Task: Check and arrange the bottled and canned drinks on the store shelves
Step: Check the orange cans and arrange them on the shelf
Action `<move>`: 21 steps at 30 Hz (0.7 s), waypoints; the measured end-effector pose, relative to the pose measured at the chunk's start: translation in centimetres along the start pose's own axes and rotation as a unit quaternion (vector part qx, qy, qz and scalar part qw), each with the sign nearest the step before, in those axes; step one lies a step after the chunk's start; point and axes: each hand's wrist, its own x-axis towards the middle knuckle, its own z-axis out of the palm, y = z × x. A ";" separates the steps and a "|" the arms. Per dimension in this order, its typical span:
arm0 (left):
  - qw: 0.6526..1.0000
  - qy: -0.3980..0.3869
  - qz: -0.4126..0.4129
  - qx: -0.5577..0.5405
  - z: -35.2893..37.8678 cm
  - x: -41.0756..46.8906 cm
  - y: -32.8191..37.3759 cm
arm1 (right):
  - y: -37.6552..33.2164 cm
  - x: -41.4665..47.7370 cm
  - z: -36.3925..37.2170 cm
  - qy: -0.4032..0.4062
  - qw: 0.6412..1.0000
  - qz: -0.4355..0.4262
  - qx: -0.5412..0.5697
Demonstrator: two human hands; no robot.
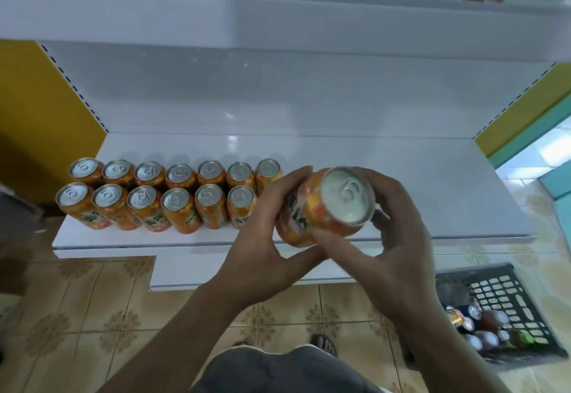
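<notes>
An orange drink can [312, 219] with a silver top is tilted toward me above the front edge of the white shelf [432, 194]. My left hand [262, 238] grips its left side and underside with curled fingers. My right hand [392, 238] wraps round its right side, thumb across the front. Several matching orange cans [173, 201] stand upright in two rows on the shelf's left half, just left of my hands.
A dark plastic crate [506, 306] with several mixed cans and bottles sits on the tiled floor at the lower right. Yellow side panels [37, 108] bound the shelf. A higher white shelf [278, 18] overhangs at the top. My foot [324, 344] shows below.
</notes>
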 end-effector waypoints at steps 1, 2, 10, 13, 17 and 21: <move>1.000 -0.005 -0.014 -0.012 -0.1 -0.1 0.1 | 0.1 0.1 0.0 0.023 0.990 0.092 0.109; 0.999 -0.005 -0.025 -0.023 -0.2 -0.2 0.1 | 0.4 0.3 0.0 0.046 0.960 0.181 0.210; 0.997 0.011 -0.044 -0.056 0.5 -0.5 1.2 | 2.4 0.3 1.7 -0.035 0.626 0.516 0.584; 0.998 0.017 -0.032 -0.058 0.7 -0.4 1.8 | 2.5 0.0 2.1 -0.067 0.590 0.516 0.618; 0.999 0.016 -0.011 -0.044 0.9 -0.2 2.5 | 2.7 0.2 2.2 -0.097 0.575 0.493 0.646; 0.999 0.011 -0.009 -0.037 0.9 0.0 2.7 | 2.6 0.2 1.9 -0.084 0.587 0.496 0.635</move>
